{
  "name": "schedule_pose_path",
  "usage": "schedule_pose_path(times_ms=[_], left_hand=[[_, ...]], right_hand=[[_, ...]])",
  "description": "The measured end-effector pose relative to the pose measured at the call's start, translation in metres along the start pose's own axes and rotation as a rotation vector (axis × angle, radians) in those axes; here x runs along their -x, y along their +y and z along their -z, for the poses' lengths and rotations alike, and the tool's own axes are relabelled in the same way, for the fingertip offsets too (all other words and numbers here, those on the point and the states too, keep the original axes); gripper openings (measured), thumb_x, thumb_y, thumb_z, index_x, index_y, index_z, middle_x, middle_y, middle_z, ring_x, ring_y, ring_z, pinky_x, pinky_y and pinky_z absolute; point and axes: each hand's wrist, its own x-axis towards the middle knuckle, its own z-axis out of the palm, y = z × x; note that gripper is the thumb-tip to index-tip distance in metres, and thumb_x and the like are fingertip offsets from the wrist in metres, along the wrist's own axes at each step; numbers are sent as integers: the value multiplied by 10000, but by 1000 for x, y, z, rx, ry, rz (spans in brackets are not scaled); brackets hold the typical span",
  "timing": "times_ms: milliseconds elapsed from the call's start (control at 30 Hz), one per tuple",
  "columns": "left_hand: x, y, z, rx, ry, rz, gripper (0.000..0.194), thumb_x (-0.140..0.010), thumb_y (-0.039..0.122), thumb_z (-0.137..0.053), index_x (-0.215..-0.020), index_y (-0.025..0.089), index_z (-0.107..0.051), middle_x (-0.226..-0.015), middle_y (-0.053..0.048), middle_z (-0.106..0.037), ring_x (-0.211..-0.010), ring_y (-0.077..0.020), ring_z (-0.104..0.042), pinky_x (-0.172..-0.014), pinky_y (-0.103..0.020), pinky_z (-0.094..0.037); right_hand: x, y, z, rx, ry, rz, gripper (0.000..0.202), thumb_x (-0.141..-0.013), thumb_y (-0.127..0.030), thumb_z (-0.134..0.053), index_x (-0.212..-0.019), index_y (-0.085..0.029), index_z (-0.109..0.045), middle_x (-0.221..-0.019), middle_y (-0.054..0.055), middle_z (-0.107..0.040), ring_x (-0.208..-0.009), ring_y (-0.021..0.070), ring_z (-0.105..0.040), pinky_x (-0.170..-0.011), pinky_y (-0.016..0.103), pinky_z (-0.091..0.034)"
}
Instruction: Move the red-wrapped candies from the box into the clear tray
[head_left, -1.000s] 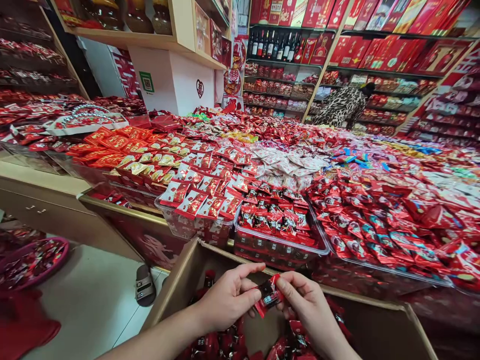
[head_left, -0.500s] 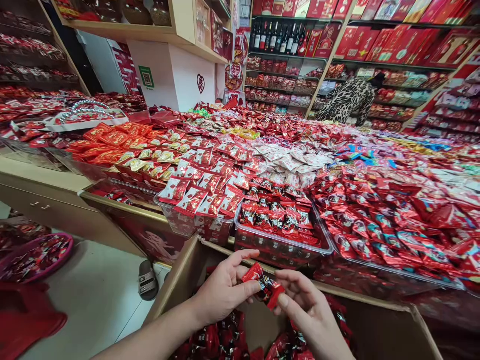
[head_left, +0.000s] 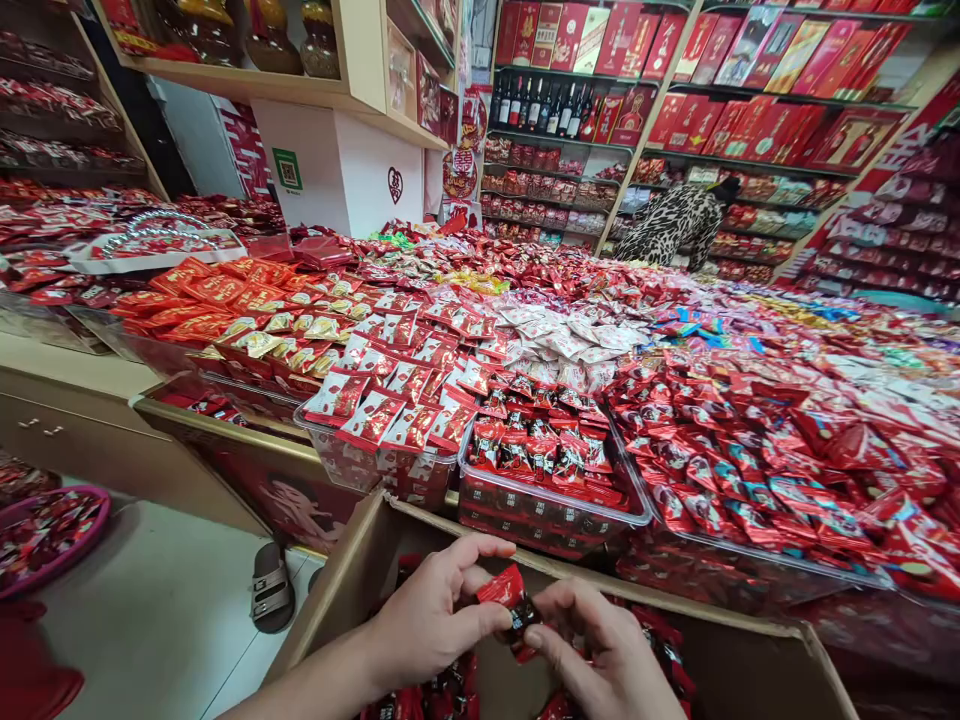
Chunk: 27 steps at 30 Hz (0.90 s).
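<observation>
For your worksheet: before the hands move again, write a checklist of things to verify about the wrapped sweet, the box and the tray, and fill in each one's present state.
1. Red-and-black sweet pinched by both the left hand and right hand: ok.
2. Sweet held over the open cardboard box: ok.
3. Box holds more red sweets below: ok.
4. Clear tray of matching sweets directly behind the box: ok.
5. Wrapper intact: cannot tell, fingers cover it.
6. Room left in the tray: cannot tell.

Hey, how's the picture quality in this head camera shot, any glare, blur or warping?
Head view: bright, even shop light; glare on the clear tray and foil wrappers; the left hand, right hand and candy packet are sharp; wide-angle warping tilts the shelves at the edges.
</observation>
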Motion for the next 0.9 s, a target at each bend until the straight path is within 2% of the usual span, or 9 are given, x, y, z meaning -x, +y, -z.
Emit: schedule_pose_path(times_ms=[67,167,233,300,433,567,700,900], left_hand=[[1,1,0,-2,-21,-39,429,-760,249,-582,-1136,165,-393,-715,8,-587,-641,-112,-529,-624,-241,-397],[2,3,1,-120,-2,-64,351,-794,288,-531,-1106,162,-435,-790,-47,-627,-682,-142,-568,-634,-260,-420],[1,3,2,-245,32,-64,274,-805,270,-503,-1055,159,-490,-782,-53,-640,-658,-139,-568,-603,-243,-421],[1,3,3,-364,47,-78,239,-802,231,-493,-1027,161,-528,-767,-48,-653,-656,-137,-570,-595,-228,-421],[3,3,4,-540,41,-122,238,-791,199,-482,-1013,160,-560,-768,-39,-670,-663,-133,-582,-614,-209,-425],[5,2,4,-634,14,-142,226,-783,195,-487,-985,168,-584,-760,-25,-670,-651,-130,-581,-610,-194,-422],[7,2,3,-731,1,-141,205,-789,217,-492,-957,190,-607,-749,-14,-665,-648,-131,-572,-610,-189,-411],[7,3,5,-818,-29,-136,210,-796,216,-496,-971,210,-612,-793,-16,-676,-674,-140,-593,-611,-180,-428]], right_hand=[[-2,-11,17,9,40,18,155,-726,-358,-564,-676,-215,-597,-620,14,-626,-573,143,-549,-542,239,-430],[-15,-33,56,50,253,-28,205,-693,-423,-585,-764,-232,-610,-727,38,-676,-648,178,-607,-566,260,-467],[-32,-49,80,266,370,-111,249,-678,-468,-573,-756,-234,-613,-683,36,-678,-592,189,-599,-522,281,-446],[-54,-59,95,568,411,-167,240,-690,-464,-547,-696,-232,-611,-614,21,-662,-555,192,-582,-525,297,-411],[-90,-58,94,950,308,-169,220,-765,-376,-451,-699,-218,-590,-668,43,-677,-654,221,-612,-566,297,-382],[-97,-48,85,1159,212,-145,236,-812,-300,-360,-716,-203,-553,-703,82,-678,-687,241,-624,-545,301,-359],[-95,-46,85,1224,151,-139,285,-806,-281,-354,-612,-203,-547,-667,98,-658,-656,269,-617,-483,303,-307],[-106,-46,90,1218,30,-36,141,-771,-241,-451,-728,-200,-579,-794,65,-617,-722,213,-604,-526,279,-345]])
